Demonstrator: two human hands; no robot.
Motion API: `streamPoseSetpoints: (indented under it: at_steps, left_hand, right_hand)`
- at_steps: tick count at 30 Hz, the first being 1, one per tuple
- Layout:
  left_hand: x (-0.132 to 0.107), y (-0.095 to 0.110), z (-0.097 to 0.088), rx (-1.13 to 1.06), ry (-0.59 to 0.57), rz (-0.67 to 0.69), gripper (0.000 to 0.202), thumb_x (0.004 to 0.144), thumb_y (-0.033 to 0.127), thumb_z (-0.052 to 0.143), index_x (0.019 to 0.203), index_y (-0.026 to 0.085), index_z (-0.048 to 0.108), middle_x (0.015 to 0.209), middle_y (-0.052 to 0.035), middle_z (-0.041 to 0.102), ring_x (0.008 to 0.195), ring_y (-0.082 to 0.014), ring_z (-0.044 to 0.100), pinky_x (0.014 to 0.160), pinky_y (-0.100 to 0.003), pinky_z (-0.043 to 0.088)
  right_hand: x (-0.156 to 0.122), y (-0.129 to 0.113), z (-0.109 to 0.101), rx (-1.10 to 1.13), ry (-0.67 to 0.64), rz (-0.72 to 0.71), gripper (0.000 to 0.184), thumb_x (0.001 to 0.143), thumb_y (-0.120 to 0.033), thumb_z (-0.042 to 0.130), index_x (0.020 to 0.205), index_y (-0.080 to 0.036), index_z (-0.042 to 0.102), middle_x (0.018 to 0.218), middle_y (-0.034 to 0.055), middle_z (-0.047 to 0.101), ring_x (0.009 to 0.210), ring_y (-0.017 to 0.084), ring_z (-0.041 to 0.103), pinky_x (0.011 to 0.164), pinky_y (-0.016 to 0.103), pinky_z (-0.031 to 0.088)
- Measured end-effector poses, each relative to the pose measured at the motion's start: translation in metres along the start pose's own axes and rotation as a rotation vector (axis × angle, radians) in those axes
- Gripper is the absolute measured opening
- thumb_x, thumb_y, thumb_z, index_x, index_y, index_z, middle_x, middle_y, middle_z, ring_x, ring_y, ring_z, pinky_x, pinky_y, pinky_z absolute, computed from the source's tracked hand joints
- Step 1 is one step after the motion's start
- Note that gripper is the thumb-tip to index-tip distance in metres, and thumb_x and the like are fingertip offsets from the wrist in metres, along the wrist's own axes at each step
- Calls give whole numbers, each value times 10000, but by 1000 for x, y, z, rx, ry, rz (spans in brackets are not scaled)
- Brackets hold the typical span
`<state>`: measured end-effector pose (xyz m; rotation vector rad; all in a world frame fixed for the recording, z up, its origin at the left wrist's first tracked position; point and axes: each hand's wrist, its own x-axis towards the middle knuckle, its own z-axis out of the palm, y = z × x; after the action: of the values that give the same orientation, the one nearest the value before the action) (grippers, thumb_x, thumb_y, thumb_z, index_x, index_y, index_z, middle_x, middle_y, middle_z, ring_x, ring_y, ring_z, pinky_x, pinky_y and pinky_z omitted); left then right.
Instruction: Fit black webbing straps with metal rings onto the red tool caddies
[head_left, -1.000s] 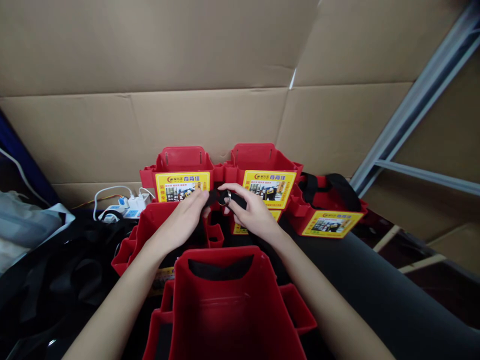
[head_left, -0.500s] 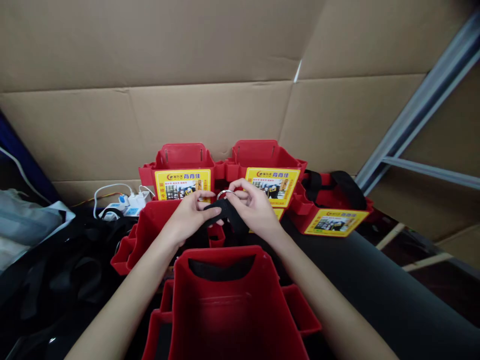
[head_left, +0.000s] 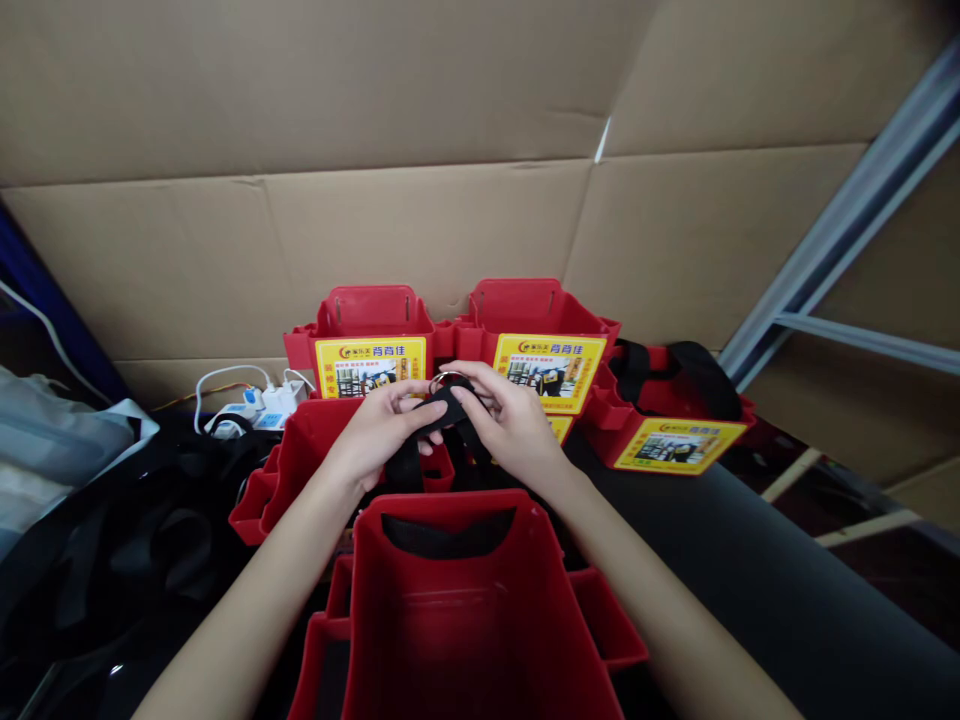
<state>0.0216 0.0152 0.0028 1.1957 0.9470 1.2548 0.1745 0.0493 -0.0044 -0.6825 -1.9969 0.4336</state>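
Note:
Both my hands meet above the far rim of a red plastic box (head_left: 457,600). My left hand (head_left: 382,425) pinches a black webbing strap (head_left: 444,408), thumb on top. My right hand (head_left: 517,415) grips the same strap from the other side, its thumb pressed on the webbing. A metal ring (head_left: 448,376) shows at the strap's upper edge, partly hidden by the right fingers. Black webbing also runs through the slot in the near box's far wall. Behind my left hand sits another red box (head_left: 300,460), turned sideways.
Two red boxes with yellow labels (head_left: 371,365) (head_left: 551,365) stand against a cardboard wall (head_left: 420,240). At right is a labelled box (head_left: 667,440) with a black strap. A power strip (head_left: 262,405) and a heap of black straps (head_left: 150,560) lie left.
My right thumb has moved onto the strap, and the ring now sits lower and is more covered by my fingers. The whole view has shifted slightly.

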Motion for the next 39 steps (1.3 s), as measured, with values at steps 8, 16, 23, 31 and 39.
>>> streamPoseSetpoints:
  at_steps: [8, 16, 23, 31, 39]
  left_hand:
    - [3, -5, 0, -84, 78, 68, 248, 645, 186, 691, 855, 146, 565, 670, 14, 630, 512, -72, 574, 462, -163, 461]
    - [1, -2, 0, -43, 83, 89, 180, 654, 203, 681, 788, 144, 575, 652, 7, 649, 578, -106, 625, 490, -172, 477]
    - [1, -6, 2, -20, 108, 82, 210, 627, 209, 704, 675, 128, 517, 563, -10, 652, 522, -124, 632, 472, -170, 464]
    - [2, -6, 2, -105, 49, 99, 197, 658, 211, 690, 714, 135, 517, 656, -19, 674, 593, -117, 641, 508, -166, 468]
    - [3, -4, -2, -162, 2, 93, 195, 633, 146, 693, 734, 146, 527, 648, 29, 637, 550, -55, 577, 544, -148, 437]
  right_hand:
    - [2, -3, -1, 186, -7, 74, 206, 849, -320, 458, 851, -165, 593, 832, 38, 643, 779, 140, 600, 648, 241, 480]
    - [7, -4, -5, 427, 75, 344, 185, 685, -325, 653, 695, -144, 621, 693, 16, 633, 577, 87, 550, 480, 187, 413]
    - [8, -6, -2, 491, 75, 332, 160, 663, -260, 664, 760, -152, 597, 749, 11, 632, 641, 93, 586, 599, 215, 473]
    - [3, -6, 1, 383, 14, 203, 238, 766, -271, 563, 984, -180, 536, 723, -5, 581, 644, 110, 580, 646, 253, 491]
    - [1, -4, -3, 125, 32, 27, 105, 815, -295, 515, 849, -198, 496, 720, -18, 457, 539, 67, 392, 480, 193, 344]
